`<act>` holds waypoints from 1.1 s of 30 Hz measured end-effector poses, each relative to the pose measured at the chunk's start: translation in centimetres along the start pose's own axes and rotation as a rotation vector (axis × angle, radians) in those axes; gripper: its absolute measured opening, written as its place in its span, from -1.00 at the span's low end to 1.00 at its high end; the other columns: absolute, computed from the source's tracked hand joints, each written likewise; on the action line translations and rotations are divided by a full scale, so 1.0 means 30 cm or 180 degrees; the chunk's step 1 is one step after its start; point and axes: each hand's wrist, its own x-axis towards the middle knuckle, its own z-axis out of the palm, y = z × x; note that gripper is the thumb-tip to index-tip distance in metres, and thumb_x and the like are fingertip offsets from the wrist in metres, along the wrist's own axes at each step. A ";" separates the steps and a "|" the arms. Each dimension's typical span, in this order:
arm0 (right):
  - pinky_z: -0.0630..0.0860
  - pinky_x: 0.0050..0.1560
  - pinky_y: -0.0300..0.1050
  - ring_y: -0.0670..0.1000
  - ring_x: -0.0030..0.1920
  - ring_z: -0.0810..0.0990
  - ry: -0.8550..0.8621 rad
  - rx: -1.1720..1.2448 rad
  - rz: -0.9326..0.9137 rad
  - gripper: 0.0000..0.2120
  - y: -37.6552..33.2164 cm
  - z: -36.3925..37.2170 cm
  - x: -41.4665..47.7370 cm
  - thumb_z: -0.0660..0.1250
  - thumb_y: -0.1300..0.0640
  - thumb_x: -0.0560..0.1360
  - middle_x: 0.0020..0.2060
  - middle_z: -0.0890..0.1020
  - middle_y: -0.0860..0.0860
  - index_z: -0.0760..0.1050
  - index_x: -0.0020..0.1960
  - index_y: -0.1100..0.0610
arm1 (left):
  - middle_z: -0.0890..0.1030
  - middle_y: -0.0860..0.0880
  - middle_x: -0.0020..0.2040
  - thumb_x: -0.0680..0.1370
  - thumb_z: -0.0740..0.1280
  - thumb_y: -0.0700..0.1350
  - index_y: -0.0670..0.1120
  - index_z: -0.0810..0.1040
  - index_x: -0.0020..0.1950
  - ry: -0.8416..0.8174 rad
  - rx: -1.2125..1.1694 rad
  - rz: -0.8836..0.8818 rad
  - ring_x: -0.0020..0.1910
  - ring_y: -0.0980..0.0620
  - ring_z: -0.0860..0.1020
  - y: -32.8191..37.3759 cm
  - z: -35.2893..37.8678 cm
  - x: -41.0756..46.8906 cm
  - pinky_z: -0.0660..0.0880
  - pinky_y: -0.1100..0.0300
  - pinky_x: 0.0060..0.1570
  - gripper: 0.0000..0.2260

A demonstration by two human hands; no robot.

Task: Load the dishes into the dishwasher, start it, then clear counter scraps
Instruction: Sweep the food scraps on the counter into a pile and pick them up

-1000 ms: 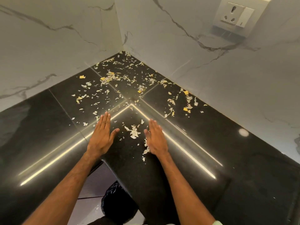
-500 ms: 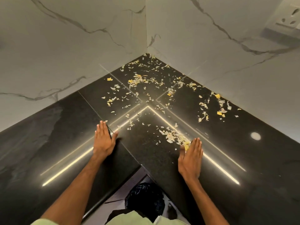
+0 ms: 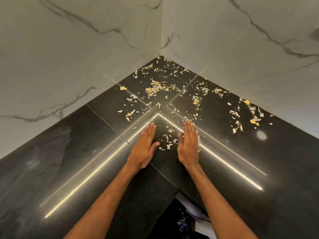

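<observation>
Pale and yellow scraps (image 3: 156, 89) lie scattered over the black corner counter (image 3: 72, 152), thickest toward the wall corner and along the right wall. A small heap of scraps (image 3: 168, 141) sits between my hands. My left hand (image 3: 144, 149) rests flat on the counter, fingers together, just left of that heap. My right hand (image 3: 189, 145) stands on its edge, fingers straight, just right of the heap, with a few scraps against its outer side. Neither hand holds anything.
White marble walls (image 3: 82, 49) meet at the corner behind the scraps. A black bin bag (image 3: 179, 219) hangs below the counter's inner front corner. Bright light strips reflect on the counter.
Both hands have come closer together around the small heap. My right hand moved forward and left, sweeping scraps inward; my left hand shifted right.
</observation>
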 end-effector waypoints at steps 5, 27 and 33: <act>-0.13 0.58 0.13 0.02 0.60 -0.14 -0.0965 -0.1238 -0.1579 -0.42 -0.225 0.177 -0.006 -0.10 -0.15 0.70 0.60 -0.01 0.04 0.00 0.61 0.14 | -0.09 0.02 0.63 0.63 -0.15 0.30 -0.05 -0.07 0.63 0.0472 0.0207 -0.0629 0.60 0.09 -0.16 -0.197 -0.096 -0.089 -0.09 0.05 0.57 -0.34; -0.23 0.55 0.08 0.00 0.59 -0.21 -0.1014 -0.1789 -0.1122 -0.43 -0.138 0.131 0.182 -0.16 -0.13 0.69 0.60 -0.09 0.01 -0.10 0.62 0.11 | -0.07 0.11 0.61 0.67 -0.13 0.21 0.02 -0.03 0.62 0.0133 -0.0120 -0.0273 0.57 0.24 -0.15 -0.095 0.000 0.122 -0.04 0.03 0.58 -0.45; -0.13 0.58 0.15 0.04 0.60 -0.19 -0.1345 -0.1761 -0.1779 -0.36 -0.341 0.388 0.171 -0.07 -0.18 0.67 0.60 -0.08 0.06 -0.05 0.62 0.17 | -0.11 0.10 0.62 0.67 -0.10 0.17 -0.01 -0.05 0.62 0.1096 0.0056 -0.1101 0.59 0.17 -0.16 -0.348 -0.207 0.085 -0.01 0.04 0.56 -0.45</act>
